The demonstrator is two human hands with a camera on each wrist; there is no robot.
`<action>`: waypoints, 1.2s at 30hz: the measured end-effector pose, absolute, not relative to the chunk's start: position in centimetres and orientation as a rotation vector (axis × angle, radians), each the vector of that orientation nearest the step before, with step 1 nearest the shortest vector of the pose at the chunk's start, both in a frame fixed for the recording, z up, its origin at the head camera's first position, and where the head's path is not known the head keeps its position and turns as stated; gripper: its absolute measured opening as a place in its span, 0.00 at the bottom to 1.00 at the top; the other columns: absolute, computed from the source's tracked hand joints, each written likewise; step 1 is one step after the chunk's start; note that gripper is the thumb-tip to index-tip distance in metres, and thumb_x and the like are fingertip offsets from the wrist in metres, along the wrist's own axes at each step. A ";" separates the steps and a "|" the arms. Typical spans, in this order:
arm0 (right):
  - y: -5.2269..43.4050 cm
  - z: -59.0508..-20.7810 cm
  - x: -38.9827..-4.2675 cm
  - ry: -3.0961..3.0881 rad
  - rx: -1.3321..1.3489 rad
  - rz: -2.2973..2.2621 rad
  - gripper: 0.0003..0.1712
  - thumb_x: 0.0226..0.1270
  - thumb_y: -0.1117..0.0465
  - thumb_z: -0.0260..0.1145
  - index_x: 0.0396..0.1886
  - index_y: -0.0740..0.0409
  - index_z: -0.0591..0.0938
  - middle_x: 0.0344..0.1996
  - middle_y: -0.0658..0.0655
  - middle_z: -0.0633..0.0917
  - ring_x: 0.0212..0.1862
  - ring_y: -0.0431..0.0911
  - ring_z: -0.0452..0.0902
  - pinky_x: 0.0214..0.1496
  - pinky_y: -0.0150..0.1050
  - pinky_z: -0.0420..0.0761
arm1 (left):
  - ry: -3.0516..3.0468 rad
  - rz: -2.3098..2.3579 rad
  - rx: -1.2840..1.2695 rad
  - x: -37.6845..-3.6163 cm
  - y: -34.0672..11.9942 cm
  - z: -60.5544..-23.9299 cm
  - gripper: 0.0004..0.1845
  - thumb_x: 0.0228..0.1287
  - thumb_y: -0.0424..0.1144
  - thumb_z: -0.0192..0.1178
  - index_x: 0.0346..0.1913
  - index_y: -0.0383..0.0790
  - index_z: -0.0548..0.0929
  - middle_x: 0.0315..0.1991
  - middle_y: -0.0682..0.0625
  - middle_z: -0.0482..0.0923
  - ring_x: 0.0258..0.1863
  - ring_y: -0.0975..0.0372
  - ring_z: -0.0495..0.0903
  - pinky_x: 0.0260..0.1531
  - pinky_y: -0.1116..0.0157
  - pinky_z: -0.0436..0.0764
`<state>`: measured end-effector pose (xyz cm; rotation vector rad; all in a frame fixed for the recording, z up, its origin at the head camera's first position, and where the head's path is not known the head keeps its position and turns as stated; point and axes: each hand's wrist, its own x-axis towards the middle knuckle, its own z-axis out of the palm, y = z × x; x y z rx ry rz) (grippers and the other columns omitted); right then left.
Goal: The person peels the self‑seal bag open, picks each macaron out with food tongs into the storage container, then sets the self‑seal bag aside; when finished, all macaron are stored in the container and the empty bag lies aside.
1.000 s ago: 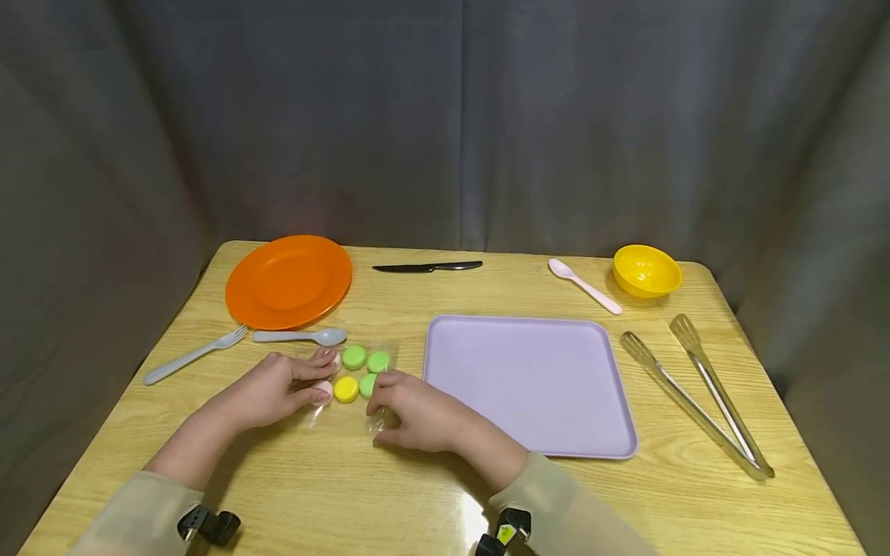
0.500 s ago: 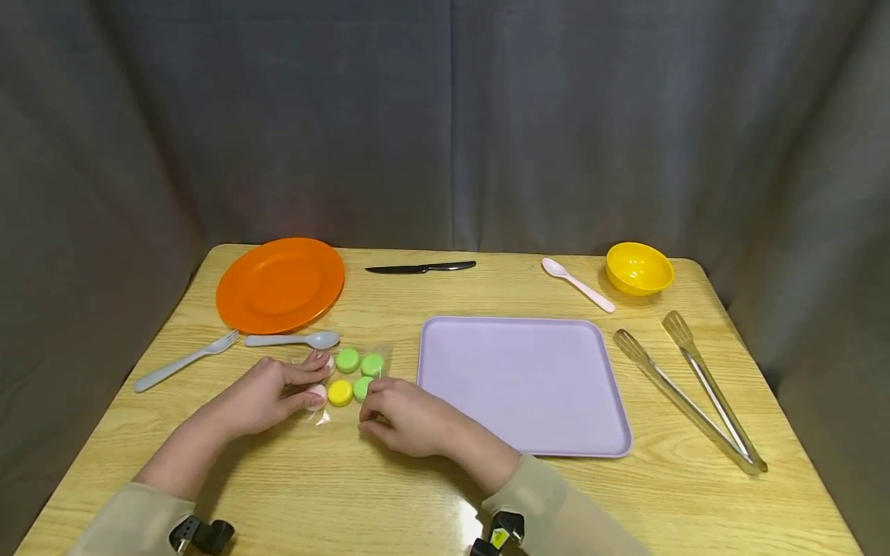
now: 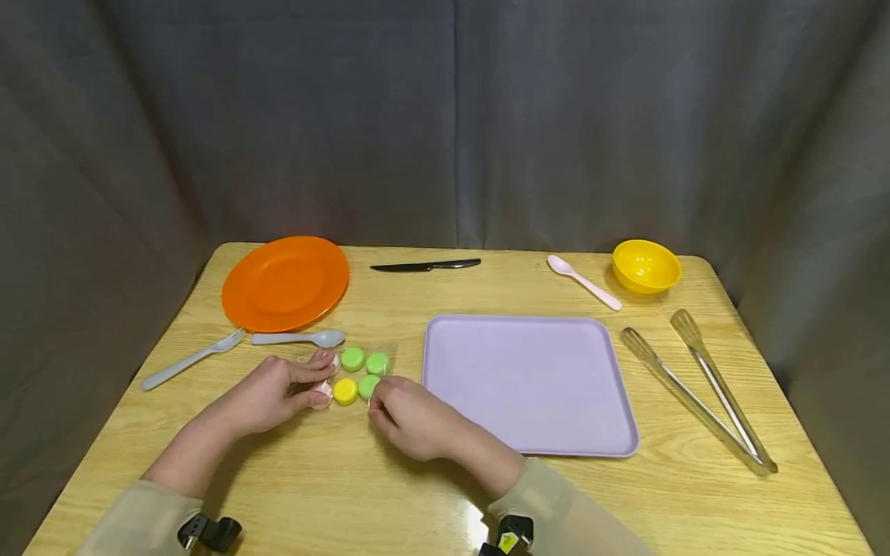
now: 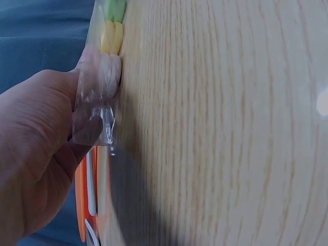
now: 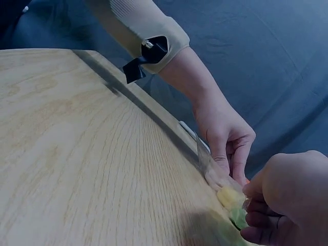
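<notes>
Left hand: the left hand [image 3: 267, 394] pinches the left end of a clear bag of macarons [image 3: 353, 372], thumb and fingers closed on the plastic, as the left wrist view [image 4: 95, 115] shows; pinned this way that end cannot slide
Right hand: the right hand [image 3: 410, 417] curls its fingers onto the bag's opposite, near-right edge, nipping the film beside a green piece; two opposed holds keep the wrapper taut between them, I judge
Bag: lies flat on the wooden table [image 3: 417, 494], between the two grips; green, yellow and pale pink rounds show through it
Right wrist view: the yellow round [image 5: 229, 196] sits just ahead of the right fingertips, with the other hand's fingers [image 5: 233, 154] just beyond it
Beyond the left grip: a grey spoon [image 3: 299, 338] and grey fork [image 3: 191, 358] near, an orange plate [image 3: 286, 283] farther
Beside the right grip: a lilac tray [image 3: 530, 383], close by
Well away from both grips: black knife [image 3: 426, 266], pink spoon [image 3: 582, 283], yellow bowl [image 3: 646, 267], metal tongs [image 3: 698, 394]
</notes>
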<state>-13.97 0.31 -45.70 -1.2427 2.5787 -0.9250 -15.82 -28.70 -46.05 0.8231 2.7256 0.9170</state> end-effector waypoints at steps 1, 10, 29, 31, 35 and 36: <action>0.3 -45.6 -13.9 2.571 -1.222 -0.944 0.06 0.80 0.66 0.61 0.38 0.57 0.81 0.33 0.47 0.77 0.38 0.39 0.73 0.44 0.31 0.76 | 2.726 0.918 0.820 -15.7 -28.7 -46.0 0.31 0.64 0.40 0.76 0.68 0.34 0.81 0.70 0.45 0.74 0.71 0.54 0.72 0.67 0.49 0.71; 2.3 -44.5 -13.7 2.577 -1.001 -1.153 0.08 0.78 0.67 0.61 0.35 0.57 0.80 0.29 0.49 0.77 0.33 0.42 0.73 0.37 0.36 0.77 | 2.714 0.905 0.772 -15.6 -28.4 -45.6 0.30 0.65 0.38 0.75 0.68 0.34 0.80 0.71 0.46 0.72 0.72 0.55 0.70 0.68 0.51 0.71; -0.2 -45.0 -14.3 2.636 -0.855 -1.223 0.08 0.67 0.70 0.72 0.28 0.58 0.86 0.20 0.44 0.80 0.25 0.36 0.72 0.28 0.31 0.74 | 2.700 0.920 0.757 -15.6 -28.5 -45.5 0.30 0.65 0.38 0.75 0.68 0.35 0.80 0.71 0.46 0.73 0.72 0.56 0.70 0.68 0.52 0.71; 0.4 -44.8 -14.5 2.597 -0.793 -1.295 0.08 0.68 0.71 0.72 0.28 0.59 0.88 0.19 0.43 0.81 0.23 0.35 0.74 0.27 0.31 0.75 | 2.704 0.914 0.755 -15.5 -28.5 -45.5 0.30 0.65 0.38 0.75 0.68 0.35 0.80 0.71 0.46 0.73 0.72 0.56 0.70 0.68 0.51 0.71; 1.8 -44.7 -14.8 2.566 -0.694 -1.385 0.09 0.67 0.71 0.70 0.27 0.59 0.88 0.17 0.43 0.82 0.21 0.35 0.77 0.25 0.32 0.78 | 2.708 0.911 0.756 -15.4 -28.6 -45.5 0.30 0.65 0.37 0.76 0.68 0.35 0.80 0.71 0.46 0.73 0.72 0.55 0.70 0.68 0.51 0.70; 2.2 -44.7 -14.8 2.563 -0.682 -1.397 0.09 0.66 0.72 0.69 0.26 0.59 0.88 0.17 0.43 0.82 0.20 0.36 0.78 0.24 0.32 0.79 | 2.709 0.913 0.756 -15.4 -28.6 -45.5 0.30 0.65 0.37 0.76 0.68 0.35 0.81 0.70 0.46 0.73 0.72 0.55 0.70 0.68 0.51 0.70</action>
